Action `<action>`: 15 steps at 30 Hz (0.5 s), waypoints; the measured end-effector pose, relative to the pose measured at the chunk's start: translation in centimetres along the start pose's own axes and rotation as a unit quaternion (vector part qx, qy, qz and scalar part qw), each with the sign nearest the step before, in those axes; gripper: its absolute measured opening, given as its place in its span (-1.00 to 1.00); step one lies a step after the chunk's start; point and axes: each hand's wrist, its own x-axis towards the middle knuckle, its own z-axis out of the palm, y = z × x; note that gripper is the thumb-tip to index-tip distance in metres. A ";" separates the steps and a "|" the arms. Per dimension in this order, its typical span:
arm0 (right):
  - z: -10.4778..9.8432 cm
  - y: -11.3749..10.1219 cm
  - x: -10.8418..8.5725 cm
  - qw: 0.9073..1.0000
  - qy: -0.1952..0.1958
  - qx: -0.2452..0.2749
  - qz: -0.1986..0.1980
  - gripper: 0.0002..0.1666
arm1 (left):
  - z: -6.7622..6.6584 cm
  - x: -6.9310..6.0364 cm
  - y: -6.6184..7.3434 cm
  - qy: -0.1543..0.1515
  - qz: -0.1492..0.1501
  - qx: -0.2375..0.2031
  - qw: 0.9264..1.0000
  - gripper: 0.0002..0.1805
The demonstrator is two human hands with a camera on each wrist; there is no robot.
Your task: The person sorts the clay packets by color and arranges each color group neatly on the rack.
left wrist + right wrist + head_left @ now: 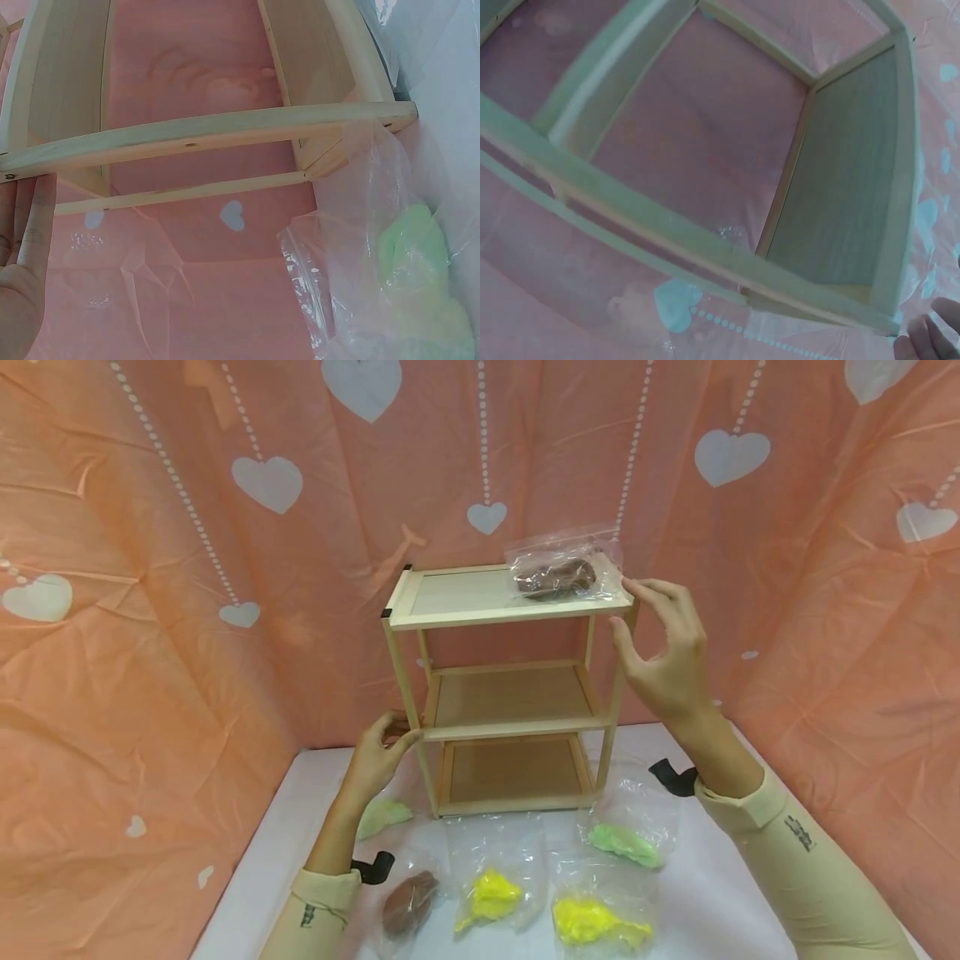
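Note:
A three-tier wooden shelf rack (517, 732) stands upright on the table. My left hand (377, 758) pinches its left front post at middle-shelf height; in the left wrist view, the fingers (26, 225) reach the post's edge. Beside the top right corner is my right hand (667, 652), thumb and fingers spread apart with nothing between them. The right wrist view shows only some fingertips (928, 336) by the rack's corner. On the right half of the top shelf lies a clear zip bag with a brown item (557, 579) inside; its exact kind is unclear.
In front of the rack lie clear bags holding a brown item (409, 903), a yellow item (492, 896), another yellow item (596, 921) and a green item (624, 844). A pale green item (384, 816) lies beyond the left forearm. Pink heart-patterned cloth (487, 460) encloses the white table (281, 827).

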 end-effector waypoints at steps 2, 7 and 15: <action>-0.1 -0.7 -0.7 1.000 0.009 0.006 -0.004 -0.52 | 0.0 0.0 0.0 -0.001 -0.001 -0.003 1.000 -0.70; 0.1 -1.7 -2.6 1.000 -0.011 0.022 -0.009 -0.49 | 0.0 0.0 0.0 0.000 -0.002 -0.006 1.000 -0.70; 1.1 -2.4 -6.4 0.991 -0.118 0.058 -0.023 -0.45 | 0.1 0.1 -0.1 0.001 0.000 -0.014 1.000 -0.70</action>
